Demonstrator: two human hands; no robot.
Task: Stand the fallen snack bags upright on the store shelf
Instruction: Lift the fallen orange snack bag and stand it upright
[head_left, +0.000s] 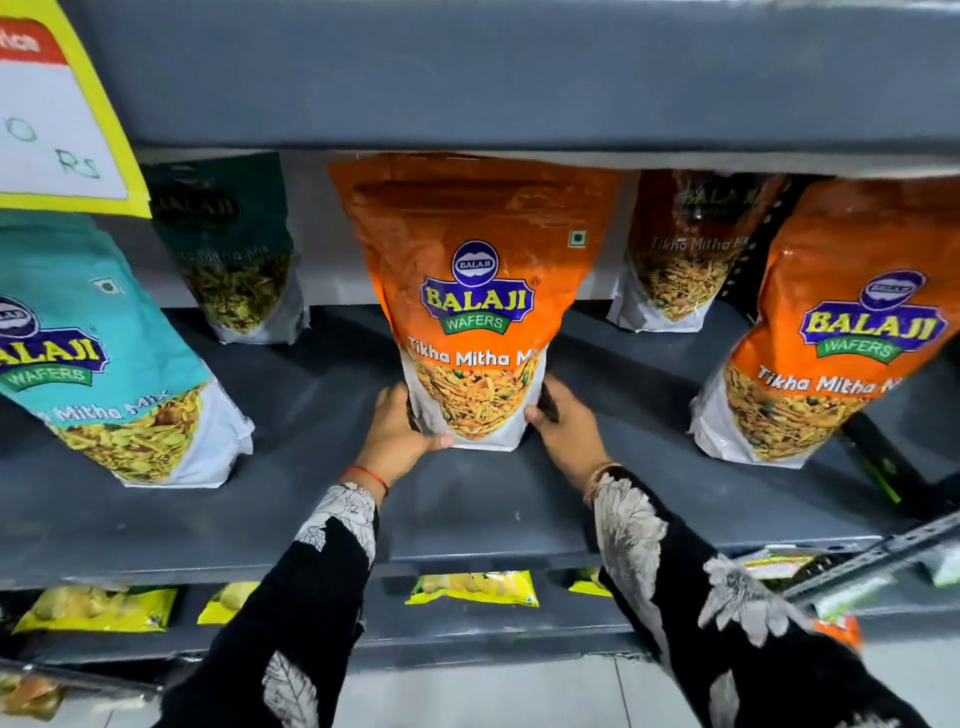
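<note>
The orange snack bag (475, 301) stands at the middle of the grey shelf (322, 493), its long axis running from 6 o'clock at its white base to 12 o'clock, where its top seal reaches the underside of the shelf above (519, 78). Both hands clasp its base: the left hand (397, 434) presses the lower corner at 9 o'clock, thumb under the bottom edge, and the right hand (563, 423) closes on the corner at 3 o'clock, fingers curled round the side. Neither is nearer; the bag sits squarely between them. It looks upright already, so the coming move is probably only to let go once it balances. At 9 o'clock a teal bag (111, 353) leans with its top tipped leftward, a darker green bag (234, 249) stands behind it, and at 3 o'clock another orange bag (831, 343) tilts, with one more (685, 249) at the back. Bare shelf lies on either side, so nothing crowds the hands.
</note>
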